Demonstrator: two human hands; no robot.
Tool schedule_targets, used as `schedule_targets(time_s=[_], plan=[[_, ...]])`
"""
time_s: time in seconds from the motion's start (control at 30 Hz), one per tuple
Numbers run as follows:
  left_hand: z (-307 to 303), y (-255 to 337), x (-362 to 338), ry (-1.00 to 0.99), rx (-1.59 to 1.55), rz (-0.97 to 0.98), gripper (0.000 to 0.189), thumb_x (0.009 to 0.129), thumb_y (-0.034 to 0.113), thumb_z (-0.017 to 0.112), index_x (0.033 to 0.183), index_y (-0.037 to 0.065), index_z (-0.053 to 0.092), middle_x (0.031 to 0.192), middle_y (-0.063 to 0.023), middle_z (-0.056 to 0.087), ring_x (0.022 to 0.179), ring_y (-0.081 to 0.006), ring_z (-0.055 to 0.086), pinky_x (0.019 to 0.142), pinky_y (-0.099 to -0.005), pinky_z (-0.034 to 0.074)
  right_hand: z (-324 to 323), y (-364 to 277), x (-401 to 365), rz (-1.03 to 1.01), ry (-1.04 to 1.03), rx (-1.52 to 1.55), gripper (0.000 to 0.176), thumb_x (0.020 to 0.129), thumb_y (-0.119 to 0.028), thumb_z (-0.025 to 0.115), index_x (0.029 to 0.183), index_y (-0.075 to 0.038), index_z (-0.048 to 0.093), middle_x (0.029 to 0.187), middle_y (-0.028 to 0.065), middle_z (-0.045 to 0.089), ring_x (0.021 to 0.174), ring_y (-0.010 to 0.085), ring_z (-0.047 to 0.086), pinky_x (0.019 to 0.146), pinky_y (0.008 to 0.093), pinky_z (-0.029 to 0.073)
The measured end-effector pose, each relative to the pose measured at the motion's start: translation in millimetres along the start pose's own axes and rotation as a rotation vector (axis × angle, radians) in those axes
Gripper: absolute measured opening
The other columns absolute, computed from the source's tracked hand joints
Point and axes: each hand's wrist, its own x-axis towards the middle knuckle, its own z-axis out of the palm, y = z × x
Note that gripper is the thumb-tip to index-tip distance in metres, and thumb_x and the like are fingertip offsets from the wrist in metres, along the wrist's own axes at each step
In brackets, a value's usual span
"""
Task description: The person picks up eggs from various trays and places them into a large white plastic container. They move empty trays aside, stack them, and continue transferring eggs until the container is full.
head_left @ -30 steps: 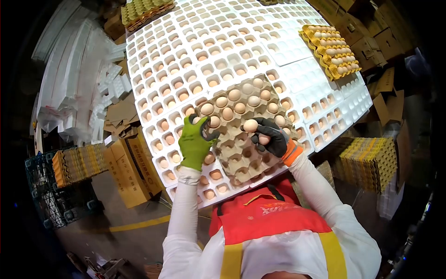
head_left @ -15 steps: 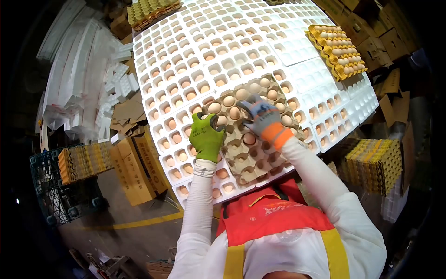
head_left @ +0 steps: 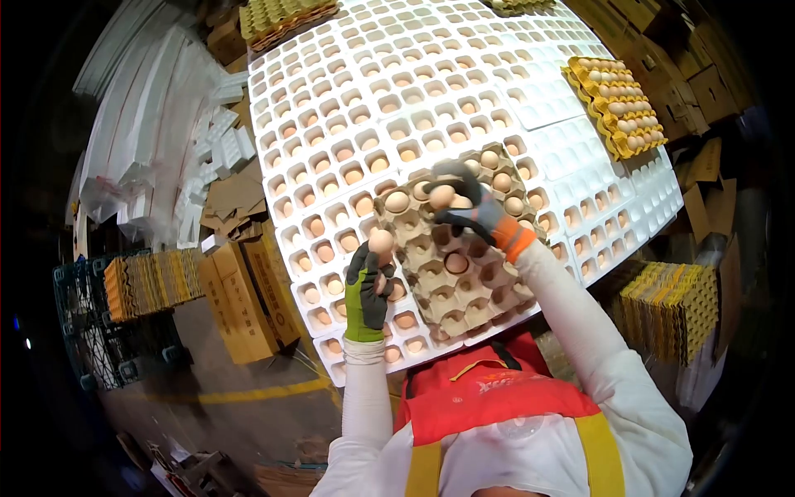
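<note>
My left hand, in a green and black glove, has its fingers wrapped round a light brown egg, at the left edge of a grey pulp tray. Over the tray's upper part, my right hand, in a grey and orange glove, grips another egg between its fingers. Several eggs sit in the tray's upper and right cups, and one egg rests near its middle. Beneath and around the tray, white foam trays hold eggs in many square pockets.
A yellow tray of eggs lies at the upper right. Pulp trays are at the top left. Stacked trays stand at the right, others at the left beside a cardboard box.
My left hand has turned palm inward and come away from the pulp tray with an egg. My right hand has taken hold of an egg. Some tray cups that held eggs are now bare.
</note>
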Motion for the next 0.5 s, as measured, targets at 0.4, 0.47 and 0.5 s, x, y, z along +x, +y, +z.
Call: schedule_targets(time_s=[0.4,0.47,0.5], plan=[[-65,-26,-5,-0.134,0.482,0.182,0.06,0.096,0.019,0.06,0.15,0.009,0.039,0.144,-0.0147,0.05,0.127,-0.0292,0.051,0.099,-0.0472,0.049,95,28,89,-0.295,-0.095,-1.32,0.028,0.081,-0.021,0.067,0.108,-0.012,0.069,0.102,0.0111,0.069,0.092,0.0286,0.068,0.077,0.0407,0.054],[-71,-27,0,-0.176,0.401,0.093,0.05,0.104,0.033,0.051,0.15,0.015,0.041,0.147,-0.0149,0.047,0.132,-0.0335,0.047,0.1,-0.0539,0.048,83,21,89,-0.313,-0.088,-1.276,0.029,0.08,-0.022,0.069,0.107,-0.011,0.068,0.102,0.0116,0.069,0.091,0.0288,0.068,0.076,0.0411,0.054],[-61,-21,0,-0.192,0.428,0.098,0.049,0.105,0.032,0.049,0.15,0.016,0.041,0.148,-0.0143,0.047,0.131,-0.0334,0.048,0.101,-0.0544,0.047,78,17,90,-0.323,-0.086,-1.257,0.03,0.079,-0.023,0.07,0.106,-0.011,0.068,0.102,0.0118,0.069,0.091,0.029,0.068,0.075,0.0413,0.053]])
